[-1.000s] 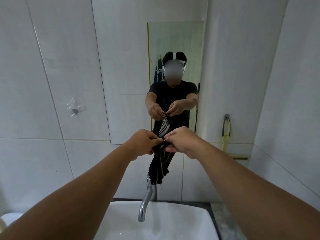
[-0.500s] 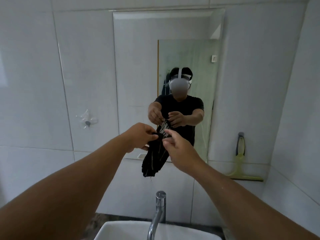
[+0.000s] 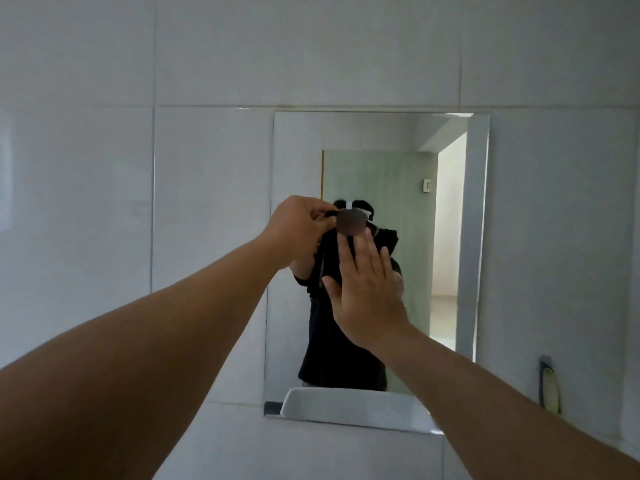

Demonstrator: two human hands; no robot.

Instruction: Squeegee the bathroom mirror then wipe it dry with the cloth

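A rectangular mirror (image 3: 460,237) hangs on the white tiled wall ahead. A dark cloth (image 3: 327,258) hangs in front of its middle. My left hand (image 3: 299,230) pinches the cloth's top edge. My right hand (image 3: 367,289) is flat with fingers spread, palm laid against the cloth toward the glass. Most of the cloth is hidden behind my right hand. A yellow-green squeegee (image 3: 550,389) hangs on a wall hook at the lower right, away from both hands.
White wall tiles (image 3: 138,202) surround the mirror. The white sink shows only as a reflection along the mirror's bottom edge. A person in a dark shirt is reflected in the mirror behind my hands.
Both hands rose with the cloth from above the tap to the mirror's middle. My right hand let go of its pinch and spread flat against the cloth. The view tilted upward.
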